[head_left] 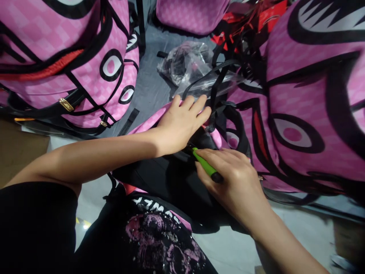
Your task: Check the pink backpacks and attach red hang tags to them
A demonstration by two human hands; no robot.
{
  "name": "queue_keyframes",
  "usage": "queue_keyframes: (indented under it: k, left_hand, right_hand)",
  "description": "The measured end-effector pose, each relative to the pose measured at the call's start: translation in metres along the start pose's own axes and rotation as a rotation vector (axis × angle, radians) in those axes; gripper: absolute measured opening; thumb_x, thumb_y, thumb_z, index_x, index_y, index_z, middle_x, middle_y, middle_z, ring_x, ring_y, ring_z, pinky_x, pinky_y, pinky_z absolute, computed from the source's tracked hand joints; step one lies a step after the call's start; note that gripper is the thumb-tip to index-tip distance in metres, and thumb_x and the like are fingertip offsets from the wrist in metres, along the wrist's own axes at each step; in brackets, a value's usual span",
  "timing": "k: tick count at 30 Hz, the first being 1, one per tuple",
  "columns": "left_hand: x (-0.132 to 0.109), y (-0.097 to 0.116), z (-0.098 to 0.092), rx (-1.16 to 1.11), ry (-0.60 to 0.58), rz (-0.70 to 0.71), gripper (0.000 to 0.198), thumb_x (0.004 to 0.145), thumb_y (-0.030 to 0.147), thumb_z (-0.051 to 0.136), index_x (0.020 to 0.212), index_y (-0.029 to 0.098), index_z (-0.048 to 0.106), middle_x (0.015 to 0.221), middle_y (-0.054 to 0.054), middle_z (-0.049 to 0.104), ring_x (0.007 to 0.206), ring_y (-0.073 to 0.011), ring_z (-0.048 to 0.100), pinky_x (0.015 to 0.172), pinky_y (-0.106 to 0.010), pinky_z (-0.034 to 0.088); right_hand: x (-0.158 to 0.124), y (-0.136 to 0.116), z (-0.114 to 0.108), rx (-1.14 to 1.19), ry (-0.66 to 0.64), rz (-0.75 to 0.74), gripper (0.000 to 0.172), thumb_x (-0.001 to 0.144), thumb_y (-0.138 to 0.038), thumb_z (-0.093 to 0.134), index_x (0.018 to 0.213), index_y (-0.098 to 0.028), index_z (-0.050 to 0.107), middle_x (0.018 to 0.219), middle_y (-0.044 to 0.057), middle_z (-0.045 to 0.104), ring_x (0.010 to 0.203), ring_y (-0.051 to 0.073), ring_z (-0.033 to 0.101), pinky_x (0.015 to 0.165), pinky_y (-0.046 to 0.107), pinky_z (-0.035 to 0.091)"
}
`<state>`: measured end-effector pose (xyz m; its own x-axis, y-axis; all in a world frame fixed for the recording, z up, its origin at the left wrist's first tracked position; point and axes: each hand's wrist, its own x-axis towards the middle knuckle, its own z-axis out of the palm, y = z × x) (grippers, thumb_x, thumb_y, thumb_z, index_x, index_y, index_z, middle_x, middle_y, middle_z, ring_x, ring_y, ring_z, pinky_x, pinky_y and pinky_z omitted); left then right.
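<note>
In front of me lies a backpack [168, 167] with its black inside showing and a pink edge along the far side. My left hand [181, 121] reaches across it, its fingers a little apart and bent over the far edge, gripping the fabric; the thumb is hidden. My right hand [230, 175] is closed round a green-handled tool [203, 163] with a black butt end. The tool's dark tip points at the black lining just below my left hand, and its exact shape is hard to make out.
Pink checked backpacks with cartoon eyes stand at the left [111, 68] and right [296, 133]. Another pink bag [191, 17] is at the back. Crumpled clear plastic [191, 62] lies on the grey table surface [151, 72]. Red tags [268, 19] and black straps lie at the back right.
</note>
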<state>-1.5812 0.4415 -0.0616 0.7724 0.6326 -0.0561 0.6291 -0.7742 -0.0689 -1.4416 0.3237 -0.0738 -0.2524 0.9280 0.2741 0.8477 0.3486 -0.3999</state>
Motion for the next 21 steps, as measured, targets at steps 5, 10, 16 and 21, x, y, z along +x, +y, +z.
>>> queue_keyframes:
  k: [5,10,16,21]
  left_hand:
    - [0.0,0.0,0.0,-0.016,0.008,-0.008,0.081,0.083,0.043,0.064,0.151,0.024,0.026,0.156,-0.01,0.02,0.134,-0.0387,0.028,0.109,-0.054,0.027]
    - [-0.001,0.0,-0.003,-0.001,-0.013,-0.009,0.08,0.083,0.043,0.063,0.152,0.028,0.025,0.157,-0.007,0.021,0.134,-0.0391,0.029,0.108,-0.055,0.027]
    - [-0.001,-0.003,-0.005,-0.004,-0.016,0.009,0.079,0.084,0.038,0.061,0.152,0.024,0.023,0.158,-0.009,0.021,0.135,-0.0381,0.029,0.11,-0.054,0.026]
    - [-0.002,-0.002,-0.005,-0.007,-0.032,0.001,0.079,0.084,0.035,0.061,0.153,0.025,0.022,0.158,-0.008,0.021,0.135,-0.0385,0.029,0.11,-0.054,0.026]
  right_hand:
    - [-0.003,-0.01,0.01,0.004,0.08,0.088,0.015,0.088,-0.02,0.057,0.102,-0.02,0.064,0.092,0.005,0.075,0.08,0.023,0.07,0.091,0.046,0.045]
    - [-0.003,-0.016,0.013,0.008,0.137,0.107,0.012,0.088,-0.021,0.058,0.099,-0.021,0.064,0.093,0.006,0.074,0.084,0.024,0.07,0.092,0.046,0.045]
    - [-0.002,-0.021,0.013,-0.049,0.176,0.122,0.011,0.088,-0.022,0.059,0.097,-0.02,0.065,0.092,0.008,0.073,0.092,0.027,0.068,0.087,0.046,0.047]
    - [-0.003,-0.021,0.017,-0.052,0.208,0.156,0.011,0.087,-0.022,0.059,0.094,-0.019,0.065,0.091,0.008,0.073,0.09,0.026,0.069,0.085,0.043,0.048]
